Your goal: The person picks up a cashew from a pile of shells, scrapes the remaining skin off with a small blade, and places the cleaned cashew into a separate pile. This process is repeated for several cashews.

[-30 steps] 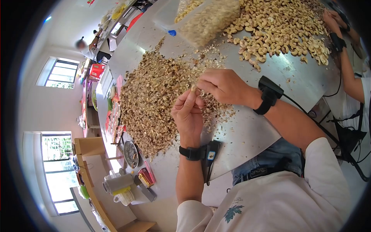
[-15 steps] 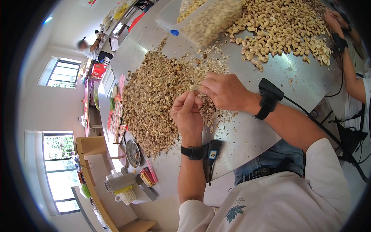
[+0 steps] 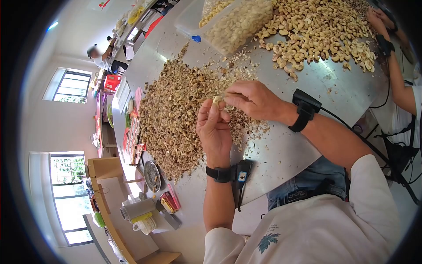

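Note:
A pale cashew nut [image 3: 217, 100] is pinched between the thumb and fingertips of my left hand [image 3: 214, 127], over the near right edge of a large heap of nut pieces and skins [image 3: 171, 114]. Just right of the nut, my right hand [image 3: 256, 100] has its thumb and fingers pressed together; whatever lies between them is too small to name. Small crumbs of skin are scattered on the metal table [image 3: 281, 145] beneath and around both hands.
A clear plastic tub [image 3: 239, 28] of pale cashews stands beyond the heap, beside a spread of whole cashews [image 3: 316, 35]. A co-worker's hands [image 3: 379, 22] are at the far right. A metal dish [image 3: 151, 175] and small boxes [image 3: 168, 201] sit at the left.
The right hand has moved slightly left and up, its fingertips off the left ones. The nut in the left fingers now shows more clearly.

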{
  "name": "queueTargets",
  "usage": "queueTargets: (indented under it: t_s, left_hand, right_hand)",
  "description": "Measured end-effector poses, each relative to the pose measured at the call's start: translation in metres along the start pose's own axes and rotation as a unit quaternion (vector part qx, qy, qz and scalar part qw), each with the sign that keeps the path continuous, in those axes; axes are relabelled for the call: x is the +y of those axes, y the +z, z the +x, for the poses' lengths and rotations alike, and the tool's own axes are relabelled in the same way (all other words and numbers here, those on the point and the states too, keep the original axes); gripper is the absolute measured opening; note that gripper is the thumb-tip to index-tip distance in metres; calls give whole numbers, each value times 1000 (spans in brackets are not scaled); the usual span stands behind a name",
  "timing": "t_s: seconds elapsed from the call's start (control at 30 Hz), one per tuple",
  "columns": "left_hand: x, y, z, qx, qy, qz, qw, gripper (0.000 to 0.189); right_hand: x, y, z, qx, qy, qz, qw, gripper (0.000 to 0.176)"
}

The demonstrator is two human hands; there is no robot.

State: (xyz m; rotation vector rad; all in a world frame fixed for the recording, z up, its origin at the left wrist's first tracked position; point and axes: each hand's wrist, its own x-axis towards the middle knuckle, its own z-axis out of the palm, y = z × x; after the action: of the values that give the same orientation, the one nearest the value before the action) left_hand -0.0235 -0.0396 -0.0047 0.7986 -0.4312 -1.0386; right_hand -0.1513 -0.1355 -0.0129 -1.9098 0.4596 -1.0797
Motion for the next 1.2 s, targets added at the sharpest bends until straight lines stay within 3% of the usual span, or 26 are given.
queueTargets:
  t_s: [0.03,0.23,0.43,0.63,1.03,1.2]
  left_hand:
    - [0,-1,0,-7,-5,5,1000,20]
    - [-1,-6,1,-63,-41,55,996,29]
    - [8,-5,3,-98,-59,103,988,27]
    - [7,-10,6,-77,-37,77,993,26]
    - [14,-11,6,-33,-21,170,985,24]
    - [14,-10,7,-16,-37,154,987,23]
  right_hand:
    - [-2,-1,0,-17,24,31,999,20]
    - [4,-2,2,-9,-56,-38,998,13]
    - [1,-7,0,-26,-71,-84,994,9]
    - [2,-8,-1,-40,-81,-125,988,10]
    - [-1,-14,0,-92,-59,-134,985,16]
    - [3,-6,-2,-49,-56,-144,987,16]
